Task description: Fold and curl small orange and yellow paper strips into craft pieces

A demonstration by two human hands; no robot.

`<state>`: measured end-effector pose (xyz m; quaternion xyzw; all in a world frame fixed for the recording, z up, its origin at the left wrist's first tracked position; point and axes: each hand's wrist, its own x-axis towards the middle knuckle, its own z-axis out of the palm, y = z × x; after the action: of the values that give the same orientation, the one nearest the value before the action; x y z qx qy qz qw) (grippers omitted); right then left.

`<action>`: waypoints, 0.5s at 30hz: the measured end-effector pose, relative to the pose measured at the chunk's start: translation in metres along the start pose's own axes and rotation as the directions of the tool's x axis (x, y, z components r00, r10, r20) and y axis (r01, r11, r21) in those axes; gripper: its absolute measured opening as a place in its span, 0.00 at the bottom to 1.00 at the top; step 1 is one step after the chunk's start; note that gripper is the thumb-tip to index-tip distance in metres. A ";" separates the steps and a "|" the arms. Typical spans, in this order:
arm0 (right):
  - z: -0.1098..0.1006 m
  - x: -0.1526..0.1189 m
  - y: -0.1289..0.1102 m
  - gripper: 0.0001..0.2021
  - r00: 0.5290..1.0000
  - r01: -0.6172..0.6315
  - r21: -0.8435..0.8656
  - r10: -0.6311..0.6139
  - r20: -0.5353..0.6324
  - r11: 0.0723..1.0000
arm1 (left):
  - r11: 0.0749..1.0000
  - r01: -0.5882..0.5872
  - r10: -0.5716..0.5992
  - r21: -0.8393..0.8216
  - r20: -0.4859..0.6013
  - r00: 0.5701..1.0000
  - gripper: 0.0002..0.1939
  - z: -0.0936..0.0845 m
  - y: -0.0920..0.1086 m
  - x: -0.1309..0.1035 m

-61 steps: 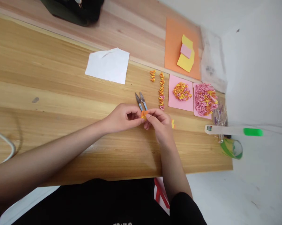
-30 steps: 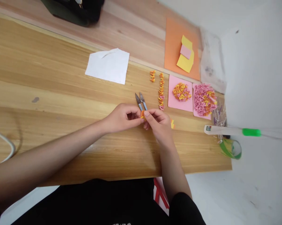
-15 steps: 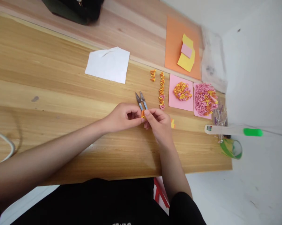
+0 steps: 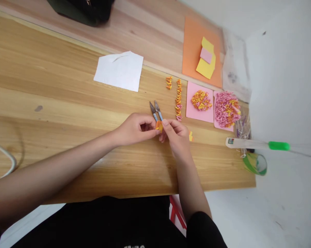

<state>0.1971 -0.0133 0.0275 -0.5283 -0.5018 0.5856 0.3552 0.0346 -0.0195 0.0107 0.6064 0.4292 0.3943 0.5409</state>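
Orange and yellow, a small piece (image 4: 159, 125) sits between two bare hands, near the middle of a wooden table (image 4: 67, 100), closer to its front edge than its back. The left hand (image 4: 140, 129) grasps the piece's left side between thumb and fingertips, the remaining fingers curled. The right hand (image 4: 177, 139) pinches its right side with thumb and forefinger. Whether the piece touches the tabletop cannot be told.

Just beyond the fingertips lie metal snips (image 4: 157, 107), blades apart and pointing toward the table's back edge; the hands hide the handle ends. A white sheet (image 4: 119, 72) rests at the back edge, left of the snips. To their right, a short row (image 4: 168, 83) and a longer row (image 4: 179, 100) of tiny orange and yellow bits, the longer with some pink, run from the back edge toward the front. Near the back right corner, two pink squares carry a smaller pile (image 4: 201, 100) and a larger pile (image 4: 225, 109) of similar bits.

For something so small, a light, even pinch from both sides seems best: left thumb steady, right fingertips making fine adjustments, knuckles away from the open blades.
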 end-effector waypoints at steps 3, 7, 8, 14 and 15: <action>0.000 0.000 -0.001 0.19 1.000 -0.001 0.015 0.001 0.009 1.000 | 1.000 0.000 0.000 0.004 0.003 1.000 0.11 0.000 0.000 0.000; 0.000 0.000 -0.001 0.18 1.000 0.008 -0.003 -0.008 0.016 1.000 | 1.000 -0.012 0.012 -0.016 -0.003 1.000 0.12 0.000 0.001 0.000; 0.000 0.000 -0.001 0.18 1.000 0.009 -0.010 -0.008 0.016 1.000 | 1.000 -0.015 0.015 -0.017 -0.006 1.000 0.12 0.000 0.001 0.000; 0.000 0.000 -0.001 0.18 1.000 0.015 -0.004 -0.015 0.024 1.000 | 0.999 -0.017 0.017 -0.028 -0.013 1.000 0.12 0.001 0.000 0.001; 0.000 0.000 -0.001 0.18 1.000 0.016 -0.003 -0.016 0.025 1.000 | 0.999 -0.016 0.016 -0.029 -0.013 1.000 0.12 0.001 0.000 0.001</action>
<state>0.1968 -0.0133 0.0288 -0.5174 -0.5115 0.5886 0.3524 0.0356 -0.0189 0.0111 0.5994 0.4222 0.4086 0.5436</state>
